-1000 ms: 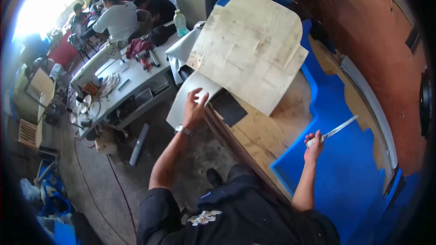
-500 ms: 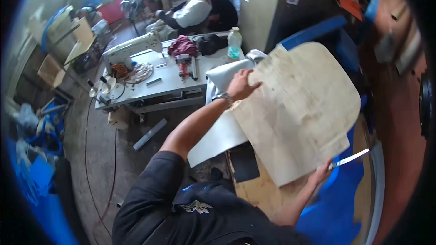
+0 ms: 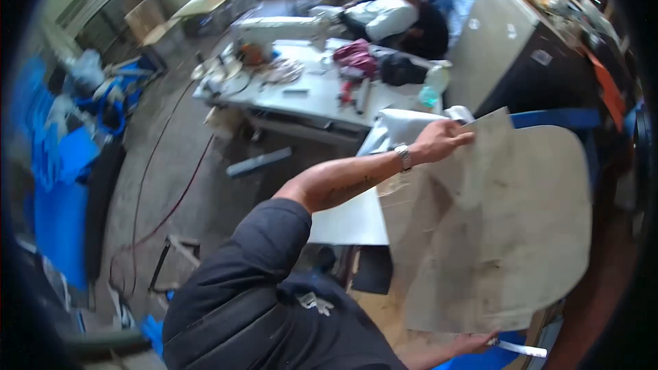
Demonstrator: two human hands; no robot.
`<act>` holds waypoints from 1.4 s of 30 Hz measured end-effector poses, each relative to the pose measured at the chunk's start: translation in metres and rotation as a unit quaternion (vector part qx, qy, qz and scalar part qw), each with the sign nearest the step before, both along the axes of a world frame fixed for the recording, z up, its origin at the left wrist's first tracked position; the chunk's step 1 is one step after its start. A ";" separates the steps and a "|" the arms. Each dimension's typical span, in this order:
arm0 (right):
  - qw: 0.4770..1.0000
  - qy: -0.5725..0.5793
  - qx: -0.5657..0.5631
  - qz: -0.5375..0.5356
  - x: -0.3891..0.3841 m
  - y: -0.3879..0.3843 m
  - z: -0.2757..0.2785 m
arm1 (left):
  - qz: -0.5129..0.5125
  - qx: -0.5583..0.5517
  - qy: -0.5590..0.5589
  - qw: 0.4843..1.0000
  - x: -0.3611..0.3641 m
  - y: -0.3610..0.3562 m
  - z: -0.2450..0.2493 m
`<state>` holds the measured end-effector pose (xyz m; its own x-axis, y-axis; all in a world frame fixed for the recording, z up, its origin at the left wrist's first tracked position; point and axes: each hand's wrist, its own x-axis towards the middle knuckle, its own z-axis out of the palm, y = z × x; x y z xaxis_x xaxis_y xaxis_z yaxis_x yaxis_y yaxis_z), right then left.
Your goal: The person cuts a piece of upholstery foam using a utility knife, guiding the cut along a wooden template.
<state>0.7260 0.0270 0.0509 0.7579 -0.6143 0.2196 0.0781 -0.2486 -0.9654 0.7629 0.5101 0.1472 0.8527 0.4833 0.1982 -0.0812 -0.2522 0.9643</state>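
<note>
A large beige sheet with rounded corners and dark smudges stands tilted over the worktable. My left hand, a metal watch on its wrist, is closed on the sheet's upper left edge. Close under the lower edge, my right hand is closed round a narrow tool whose pale end sticks out to the right; its kind does not show clearly. Pale silvery material lies beneath the sheet on the left, beside a dark square patch on the wooden tabletop.
Behind stands a sewing machine on a white table with maroon cloth and a bottle. A seated person is beyond it. A tall cabinet rises at the back right. Red cord crosses the floor.
The view has swung left and down. The sheet has tipped steeper, its left edge lifted by my left hand. My right hand stays low by the sheet with the narrow tool.
</note>
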 end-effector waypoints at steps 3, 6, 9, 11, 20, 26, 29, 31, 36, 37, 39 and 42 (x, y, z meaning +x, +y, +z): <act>0.995 -0.044 -0.073 0.061 0.007 0.021 0.016 | 0.018 -0.018 -0.050 0.998 -0.076 0.005 0.025; 0.977 -0.098 -0.114 0.148 0.016 0.053 0.024 | 0.047 -0.030 -0.050 0.997 -0.178 0.012 0.051; 0.946 -0.099 -0.126 0.283 0.015 0.104 0.024 | 0.134 -0.100 -0.079 0.983 -0.289 0.022 0.033; 0.908 -0.086 -0.141 0.385 0.007 0.146 0.017 | 0.235 -0.116 -0.068 0.963 -0.378 0.018 0.011; 0.375 -0.355 -0.428 0.742 -0.143 0.359 -0.090 | 0.670 -0.162 0.112 0.715 -0.800 -0.143 -0.187; 0.262 -0.296 -0.259 0.881 -0.448 0.443 -0.147 | 0.778 -0.211 0.173 0.565 -0.966 -0.304 -0.264; 0.350 0.072 -0.313 0.880 -0.593 0.423 -0.126 | 0.798 -0.285 0.166 0.504 -1.036 -0.363 -0.314; 0.317 0.087 -0.327 0.886 -0.630 0.435 -0.151 | 0.791 -0.310 0.224 0.478 -1.056 -0.378 -0.305; 0.247 0.093 -0.385 0.884 -0.768 0.477 -0.271 | 0.757 -0.370 0.317 0.436 -1.174 -0.362 -0.355; 0.239 0.091 -0.398 0.881 -0.789 0.485 -0.299 | 0.754 -0.384 0.314 0.430 -1.196 -0.354 -0.372; 0.223 0.089 -0.423 0.874 -0.818 0.499 -0.342 | 0.758 -0.373 0.325 0.425 -1.219 -0.343 -0.397; 0.238 0.101 -0.470 0.844 -0.881 0.508 -0.384 | 0.769 -0.333 0.328 0.437 -1.276 -0.315 -0.454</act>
<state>-0.1546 0.5355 -0.3331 -0.1966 0.8510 -0.4870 0.8081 -0.1406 -0.5720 -0.5128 0.1956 -0.3065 -0.8134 0.3491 -0.4654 0.0400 0.8316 0.5539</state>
